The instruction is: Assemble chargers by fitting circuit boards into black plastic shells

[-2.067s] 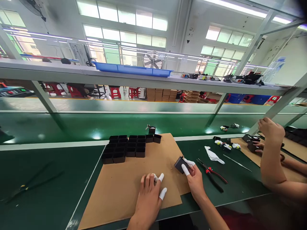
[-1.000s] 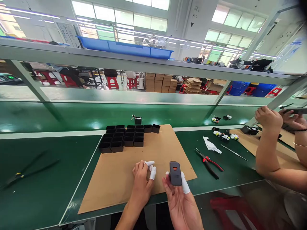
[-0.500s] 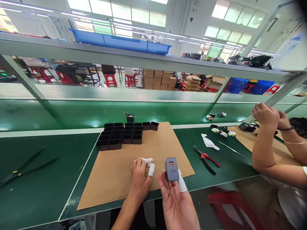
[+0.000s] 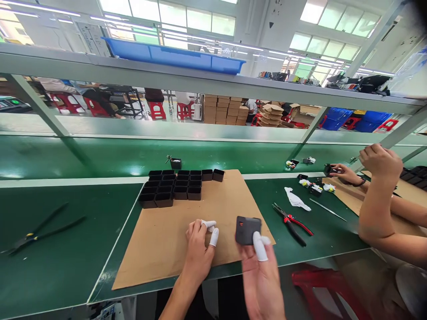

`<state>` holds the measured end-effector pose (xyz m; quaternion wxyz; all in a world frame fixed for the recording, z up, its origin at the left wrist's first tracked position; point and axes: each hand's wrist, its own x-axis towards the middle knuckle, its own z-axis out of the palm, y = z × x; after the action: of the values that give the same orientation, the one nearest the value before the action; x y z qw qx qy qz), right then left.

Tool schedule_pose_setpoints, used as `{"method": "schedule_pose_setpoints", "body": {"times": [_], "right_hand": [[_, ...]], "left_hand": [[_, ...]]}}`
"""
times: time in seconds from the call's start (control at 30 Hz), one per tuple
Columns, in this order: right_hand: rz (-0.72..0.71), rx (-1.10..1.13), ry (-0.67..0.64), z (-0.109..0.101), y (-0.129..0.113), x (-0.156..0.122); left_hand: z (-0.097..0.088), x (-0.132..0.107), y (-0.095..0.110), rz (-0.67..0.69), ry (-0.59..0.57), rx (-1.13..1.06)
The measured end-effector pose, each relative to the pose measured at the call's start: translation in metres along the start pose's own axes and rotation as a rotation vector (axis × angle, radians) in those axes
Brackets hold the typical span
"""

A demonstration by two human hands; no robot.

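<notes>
My right hand (image 4: 263, 275) holds up a dark grey USB charger (image 4: 247, 231) over the front right of the brown cardboard sheet (image 4: 173, 240). A small reddish port shows on the charger, and a white-cotted fingertip presses its side. To the left, my left hand (image 4: 199, 251) rests on the cardboard with fingers loosely bent. White cots cover its thumb and forefinger, which stand apart with nothing visible between them. Farther back, rows of black open-topped casings (image 4: 163, 198) stand on the sheet.
Red-handled pliers (image 4: 290, 223), a white cloth (image 4: 296, 198) and a thin metal tool (image 4: 327, 209) lie right of the cardboard. Dark-handled pliers (image 4: 31, 237) lie far left. A co-worker's arms (image 4: 380, 204) reach in at the right. A shelf (image 4: 200, 80) spans overhead.
My right hand has moved slightly right and turned the charger, so a broader face shows. The co-worker's one hand has reached out to a black part. My left hand keeps its pose.
</notes>
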<state>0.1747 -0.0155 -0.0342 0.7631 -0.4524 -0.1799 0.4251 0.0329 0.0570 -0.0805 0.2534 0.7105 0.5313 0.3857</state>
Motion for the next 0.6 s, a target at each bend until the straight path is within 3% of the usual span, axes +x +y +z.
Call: {"method": "schedule_pose_setpoints", "body": {"times": [0.1,0.17,0.27,0.3,0.43,0.6], "right_hand": [[-0.433,-0.289,0.178,-0.009,-0.017,0.012],[-0.589,-0.514,0.077,-0.022,-0.015,0.018],[-0.528,-0.837,-0.276,-0.044,0.006,0.024],[-0.492,-0.895,-0.325,-0.05,0.016,0.025],[-0.429,-0.967,-0.313,-0.062,0.038,0.028],[-0.23,-0.825,-0.255,-0.056,0.037,0.039]], "left_hand": [[-0.001,-0.001,0.002,-0.005,-0.007,-0.007],[-0.002,-0.001,0.003,-0.007,-0.009,-0.012],[-0.001,-0.001,0.003,-0.021,-0.008,-0.009],[-0.001,-0.001,0.002,-0.025,-0.009,-0.009],[0.0,-0.001,-0.002,-0.024,-0.016,-0.008],[0.002,-0.001,-0.006,-0.001,0.002,0.016]]}}
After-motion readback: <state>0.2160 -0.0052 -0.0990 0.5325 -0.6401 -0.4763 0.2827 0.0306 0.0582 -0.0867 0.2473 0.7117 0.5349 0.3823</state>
